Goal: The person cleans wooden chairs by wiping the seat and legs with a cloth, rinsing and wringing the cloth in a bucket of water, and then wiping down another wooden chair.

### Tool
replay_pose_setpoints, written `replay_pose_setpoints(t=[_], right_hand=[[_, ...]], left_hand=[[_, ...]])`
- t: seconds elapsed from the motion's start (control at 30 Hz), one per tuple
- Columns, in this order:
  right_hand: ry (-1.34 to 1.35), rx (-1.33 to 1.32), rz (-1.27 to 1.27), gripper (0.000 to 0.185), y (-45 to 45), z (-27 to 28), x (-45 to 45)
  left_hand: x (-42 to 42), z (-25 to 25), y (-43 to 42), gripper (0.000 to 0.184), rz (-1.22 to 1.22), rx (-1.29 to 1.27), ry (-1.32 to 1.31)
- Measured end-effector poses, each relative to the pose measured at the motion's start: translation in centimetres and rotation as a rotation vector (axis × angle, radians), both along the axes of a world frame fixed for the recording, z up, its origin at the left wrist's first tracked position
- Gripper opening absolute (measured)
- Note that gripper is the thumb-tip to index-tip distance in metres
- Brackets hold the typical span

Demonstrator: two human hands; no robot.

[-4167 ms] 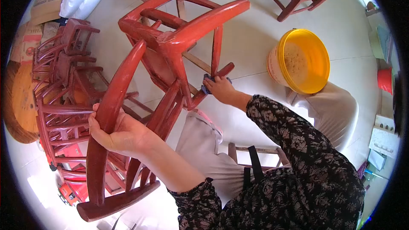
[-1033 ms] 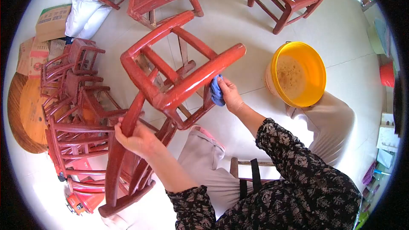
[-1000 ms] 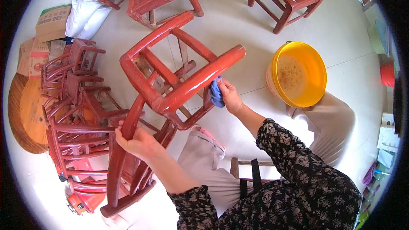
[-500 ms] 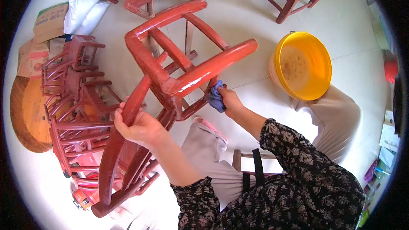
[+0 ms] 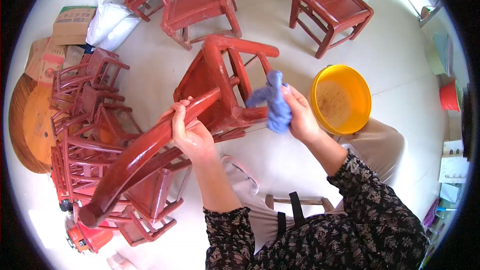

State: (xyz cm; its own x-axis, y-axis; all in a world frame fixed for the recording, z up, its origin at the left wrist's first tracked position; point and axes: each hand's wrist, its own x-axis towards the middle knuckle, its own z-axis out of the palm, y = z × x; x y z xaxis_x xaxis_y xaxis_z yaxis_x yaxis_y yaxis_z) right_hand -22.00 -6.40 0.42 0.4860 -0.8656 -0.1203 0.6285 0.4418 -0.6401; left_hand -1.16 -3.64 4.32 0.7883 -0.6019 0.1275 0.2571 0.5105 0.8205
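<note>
A red wooden chair (image 5: 200,82) is held tilted in front of me, its legs pointing to the upper right. My left hand (image 5: 187,130) is wrapped around one long back post of this chair. In my right hand (image 5: 300,112) a bunched blue cloth (image 5: 277,102) is gripped, its loose end smeared by motion. The cloth is close to the chair's leg end; whether it touches the wood I cannot tell.
A yellow bucket (image 5: 366,97) with cloudy water stands right of my right hand. More red chairs stand at the back, one of them a chair (image 5: 345,7) at upper right. Small red chairs (image 5: 102,100) are stacked on the left, near cardboard (image 5: 72,25) and a white bag (image 5: 112,22).
The chair has turned in my left hand, its back swinging lower left and its seat now showing. My right hand with the cloth has shifted up and right. The view has shifted too.
</note>
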Motion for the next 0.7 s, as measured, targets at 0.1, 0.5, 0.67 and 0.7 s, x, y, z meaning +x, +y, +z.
replay_pose_setpoints(t=[0.1,0.5,0.67,0.7], right_hand=[[0.786,-0.591,-0.215,0.029,-0.1,-1.2,4.3],[1.431,-0.583,-0.661,0.038,-10.3,-3.9,7.2],[1.510,-0.840,-0.458,0.031,-6.8,-3.1,5.9],[1.463,-1.053,-0.509,0.029,-5.2,-3.5,6.2]], left_hand=[[-0.8,0.2,-0.1,0.009,-0.088,0.019,0.020],[0.8,-0.7,1.8,0.025,-0.419,-0.062,-0.053],[1.2,-1.6,2.5,0.027,-0.526,-0.093,-0.094],[1.0,-1.7,2.7,0.026,-0.523,-0.096,-0.079]])
